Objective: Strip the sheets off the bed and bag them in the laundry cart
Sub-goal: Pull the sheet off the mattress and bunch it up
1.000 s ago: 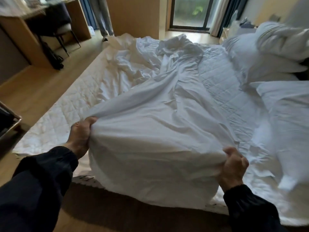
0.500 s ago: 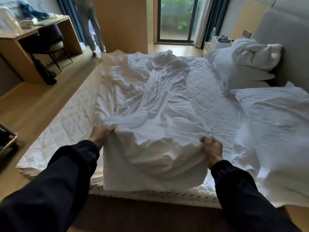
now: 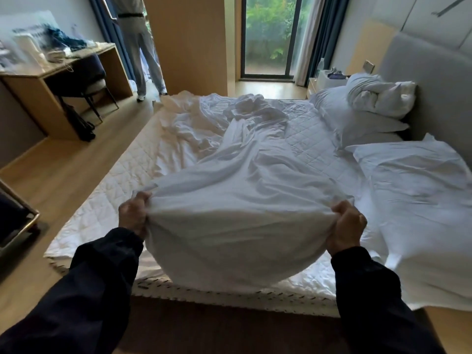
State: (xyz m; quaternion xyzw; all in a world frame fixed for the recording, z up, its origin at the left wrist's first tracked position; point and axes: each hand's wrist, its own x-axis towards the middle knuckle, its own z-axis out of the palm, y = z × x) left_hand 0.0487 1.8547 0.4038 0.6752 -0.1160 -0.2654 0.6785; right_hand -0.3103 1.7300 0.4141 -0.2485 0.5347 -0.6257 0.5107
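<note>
Right up close, both hands are clamped on the cloth. The left hand (image 3: 134, 213) has its fingers curled into a fistful of the white sheet (image 3: 229, 195), and the right hand (image 3: 346, 226) is bunched tight on another fold of it. Between the two fists the sheet balloons out in a fat roll, hanging over the near edge of the bed (image 3: 204, 287).

Just outside the left hand, the quilted pad (image 3: 97, 208) lies bare, so that side is already stripped. Out beyond the right hand there's a big flat spread of white bedding (image 3: 421, 195), not yet gathered.

Ahead of the hands the sheet trails up the bed in long creases to a crumpled knot at the far end, so a good length has yet to come in. Beyond the right hand, the pillows (image 3: 362, 116) are stacked at the headboard.

Far off the left hand, low at the edge of view, sits what may be the laundry cart (image 3: 18, 226), though too little of it shows to be sure. Past that, the bench (image 3: 76, 65) and a person (image 3: 138, 47) standing by the door.

By my read, the gathering is about halfway done and the bagging not started.
</note>
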